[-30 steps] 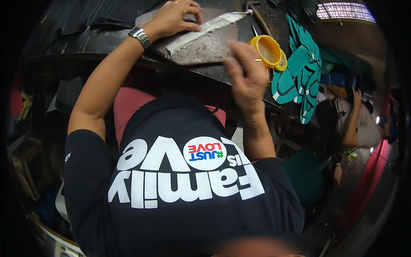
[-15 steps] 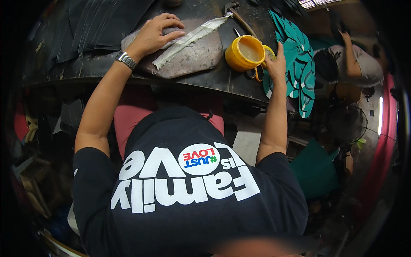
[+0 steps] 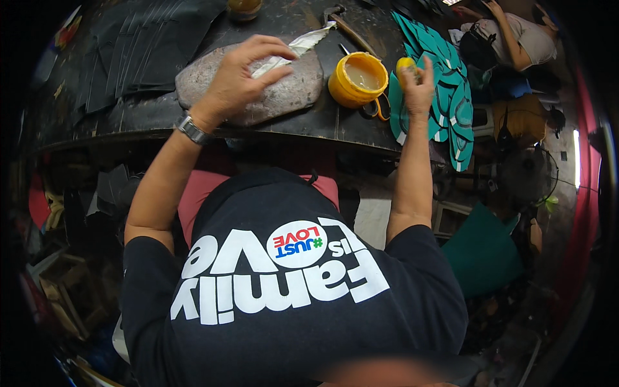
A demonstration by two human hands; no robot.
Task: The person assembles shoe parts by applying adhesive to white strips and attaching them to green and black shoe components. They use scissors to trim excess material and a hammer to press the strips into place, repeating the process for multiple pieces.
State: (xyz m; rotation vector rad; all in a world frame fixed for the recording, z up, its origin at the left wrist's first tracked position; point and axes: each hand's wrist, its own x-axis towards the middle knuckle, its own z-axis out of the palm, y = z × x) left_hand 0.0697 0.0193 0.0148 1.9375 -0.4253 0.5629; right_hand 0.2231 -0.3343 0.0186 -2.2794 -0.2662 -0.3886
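Observation:
My left hand (image 3: 248, 76), fingers curved and thumb apart, is over a grey stone slab (image 3: 293, 90). A narrow white strip (image 3: 306, 44) lies across the slab, running partly behind that hand; whether the fingers touch it cannot be made out. At the right, my right hand (image 3: 419, 93) is closed around a small, rounded yellow object (image 3: 406, 68) with dark stains, its kind unclear. Between my hands stands a yellow tub (image 3: 351, 90) holding a cloudy tan liquid. Orange-handled scissors (image 3: 383, 108) rest against the tub's right side.
Overlapping green cut pieces (image 3: 445, 84) cover the table's right end. Dark sheets (image 3: 138, 48) are spread at the left. A hammer (image 3: 351, 29) lies behind the tub, and a small container (image 3: 244, 8) stands at the far edge. Another person (image 3: 525, 42) sits at upper right.
My right hand has lifted the yellow object away from the tub. My left hand has shifted right and nearer, now covering part of the white strip. The whole view has moved slightly.

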